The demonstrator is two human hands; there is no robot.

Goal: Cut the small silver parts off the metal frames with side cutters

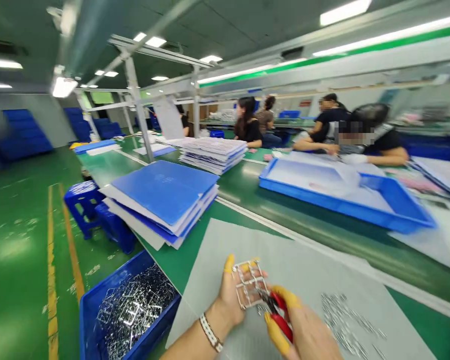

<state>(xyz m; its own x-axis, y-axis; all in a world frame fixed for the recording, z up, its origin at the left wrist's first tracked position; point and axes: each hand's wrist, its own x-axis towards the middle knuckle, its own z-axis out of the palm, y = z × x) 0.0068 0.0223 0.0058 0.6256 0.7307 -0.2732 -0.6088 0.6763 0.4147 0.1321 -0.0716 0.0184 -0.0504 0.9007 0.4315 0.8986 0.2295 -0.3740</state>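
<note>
Over the sheet (303, 267), a frame (251, 283) is gripped by the left hand (230, 300), pliers (273, 304) by the right hand (304, 321); on the sheet's right, pieces (340, 322) are scattered.

- Left hand (229, 296) is holding a silver lattice (250, 283).
- Right hand (303, 322) is gripping red-handled pliers (280, 302) at the lattice's 4 o'clock edge.
- Blue bin (84, 325) is holding metal pieces (135, 307) at the lattice's 9 o'clock.

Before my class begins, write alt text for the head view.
The left hand holds a silvery grid and the right hand red-handled pliers at its edge, above a grey sheet. A blue bin of metal pieces sits at left; co-workers are visible beyond.
</note>
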